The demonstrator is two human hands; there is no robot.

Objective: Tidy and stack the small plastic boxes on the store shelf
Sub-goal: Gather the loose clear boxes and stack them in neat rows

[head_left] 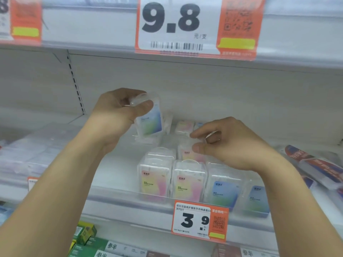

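Above the back of the white shelf [115, 175], a blue-green box [151, 120] is held upright in the air by the left hand [118, 112], whose grip is clamped on its clear top, thumb in front and fingers curled behind. Below and right of that box, a pink-label box [187, 154] stands in the second row and is pinched at its clear lid by the right hand [232, 143], the grip closed on it between thumb and forefinger. In front of it, at the shelf's front edge, a row of boxes is lined up upright: two pink-yellow boxes [155, 179] side by side and touching, then two blue boxes [223, 190] to their right. Behind the held blue-green box, more small boxes [184, 126] are seen near the back wall, too blurred to be counted. On the shelf's front rail, just under the row, an orange price tag [199, 220] marked 3.9 is fixed. On the shelf edge above, a larger price tag [196, 25] reading 9.8 is hung. Below the shelf, green cartons [86, 236] are stocked.
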